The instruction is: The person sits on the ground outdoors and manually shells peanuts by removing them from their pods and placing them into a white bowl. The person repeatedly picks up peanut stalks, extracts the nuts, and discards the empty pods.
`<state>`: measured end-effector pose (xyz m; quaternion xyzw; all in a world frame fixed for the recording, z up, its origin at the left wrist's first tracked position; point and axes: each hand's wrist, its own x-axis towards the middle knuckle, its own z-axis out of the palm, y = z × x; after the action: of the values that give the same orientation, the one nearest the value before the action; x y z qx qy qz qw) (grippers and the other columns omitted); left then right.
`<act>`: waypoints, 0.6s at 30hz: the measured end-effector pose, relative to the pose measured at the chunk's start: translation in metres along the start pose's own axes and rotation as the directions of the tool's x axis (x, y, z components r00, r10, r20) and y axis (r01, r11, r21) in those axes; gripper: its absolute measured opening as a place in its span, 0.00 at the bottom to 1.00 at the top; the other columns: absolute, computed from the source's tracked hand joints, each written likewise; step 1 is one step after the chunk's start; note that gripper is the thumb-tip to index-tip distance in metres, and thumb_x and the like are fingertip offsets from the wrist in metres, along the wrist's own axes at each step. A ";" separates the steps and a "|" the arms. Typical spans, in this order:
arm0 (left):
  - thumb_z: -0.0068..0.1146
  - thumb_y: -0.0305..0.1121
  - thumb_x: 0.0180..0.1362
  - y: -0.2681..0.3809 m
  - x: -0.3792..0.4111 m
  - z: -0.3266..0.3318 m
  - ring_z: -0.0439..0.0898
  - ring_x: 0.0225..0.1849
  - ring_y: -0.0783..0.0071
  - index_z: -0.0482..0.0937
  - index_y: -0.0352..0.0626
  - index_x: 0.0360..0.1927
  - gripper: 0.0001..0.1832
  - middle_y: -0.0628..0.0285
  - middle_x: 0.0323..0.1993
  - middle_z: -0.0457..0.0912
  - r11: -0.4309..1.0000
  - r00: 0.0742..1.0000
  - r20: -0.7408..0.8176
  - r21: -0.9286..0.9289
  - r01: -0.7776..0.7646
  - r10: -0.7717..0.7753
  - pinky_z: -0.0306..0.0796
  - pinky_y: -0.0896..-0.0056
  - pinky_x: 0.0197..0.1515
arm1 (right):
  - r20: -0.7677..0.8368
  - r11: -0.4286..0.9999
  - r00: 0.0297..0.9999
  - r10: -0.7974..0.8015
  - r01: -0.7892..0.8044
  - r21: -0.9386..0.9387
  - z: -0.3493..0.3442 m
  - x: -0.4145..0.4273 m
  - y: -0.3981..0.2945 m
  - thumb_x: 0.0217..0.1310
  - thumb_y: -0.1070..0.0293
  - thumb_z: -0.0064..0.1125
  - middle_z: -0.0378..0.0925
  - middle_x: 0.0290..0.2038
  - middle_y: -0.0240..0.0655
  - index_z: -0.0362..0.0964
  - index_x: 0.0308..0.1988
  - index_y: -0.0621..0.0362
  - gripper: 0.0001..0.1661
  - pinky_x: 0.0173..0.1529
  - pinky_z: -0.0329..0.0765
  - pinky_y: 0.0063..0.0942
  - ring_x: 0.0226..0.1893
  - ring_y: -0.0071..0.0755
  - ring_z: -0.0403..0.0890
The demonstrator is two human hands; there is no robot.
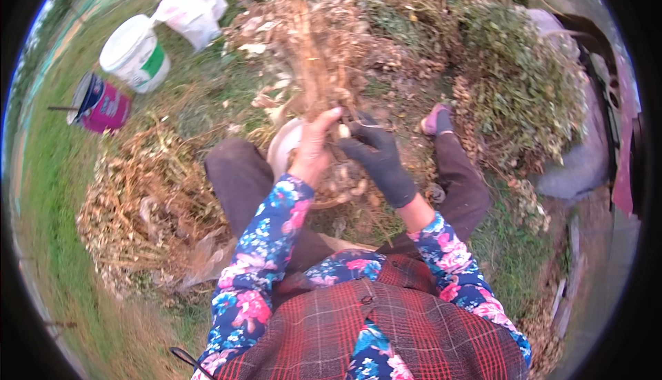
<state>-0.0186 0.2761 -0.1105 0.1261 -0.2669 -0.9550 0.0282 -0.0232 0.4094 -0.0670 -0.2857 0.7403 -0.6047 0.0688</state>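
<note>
My bare left hand [316, 147] grips a bundle of dried peanut plants [309, 64], whose stems stretch away from me. Close beside it, my right hand [376, 155], in a dark grey glove, has its fingers curled at the root end of the bundle. A pale peanut pod [344, 131] shows at those fingertips; whether they are closed on it is not clear. Below both hands, between my knees, sits a round basin [277, 147] with a light rim. Peanut pods [344, 182] lie in it, partly hidden by my hands and wrists.
Dry stripped-looking stalks [150, 209] are heaped at my left. Beyond them stand a magenta bucket [107, 107], a white bucket [142, 62] and a white sack [194, 5]. More peanut plants [414, 23] lie ahead, and a greener pile [522, 80] rises at the right near my foot.
</note>
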 end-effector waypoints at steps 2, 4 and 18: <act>0.54 0.31 0.52 0.004 0.007 -0.007 0.79 0.33 0.64 0.74 0.35 0.37 0.12 0.56 0.32 0.79 0.997 0.998 -0.041 -0.054 -0.046 0.044 0.75 0.64 0.39 | -0.053 0.943 0.975 -0.215 0.193 -0.270 -0.001 -0.002 -0.002 0.49 0.73 0.60 0.72 0.43 0.35 0.71 0.42 0.62 0.17 0.48 0.69 0.25 0.45 0.25 0.71; 0.50 0.30 0.53 0.011 0.012 -0.016 0.79 0.35 0.61 0.73 0.34 0.39 0.12 0.54 0.33 0.79 0.991 0.996 -0.085 -0.133 -0.025 0.014 0.75 0.60 0.41 | -0.158 0.903 0.913 -0.376 0.323 -0.282 -0.002 -0.003 -0.018 0.49 0.73 0.60 0.72 0.43 0.36 0.71 0.42 0.61 0.16 0.47 0.70 0.24 0.44 0.26 0.72; 0.54 0.33 0.55 0.013 0.006 0.013 0.74 0.21 0.78 0.73 0.42 0.30 0.06 0.66 0.22 0.75 0.928 0.915 -0.157 0.048 -0.368 0.371 0.71 0.79 0.24 | 0.065 0.809 0.968 0.243 -0.239 0.538 0.005 -0.019 -0.031 0.59 0.69 0.51 0.70 0.30 0.26 0.69 0.44 0.61 0.12 0.35 0.68 0.16 0.29 0.15 0.68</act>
<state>-0.0277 0.2709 -0.0942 0.1516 -0.2911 -0.9165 0.2289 0.0056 0.4115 -0.0436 -0.1565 0.5697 -0.7763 0.2199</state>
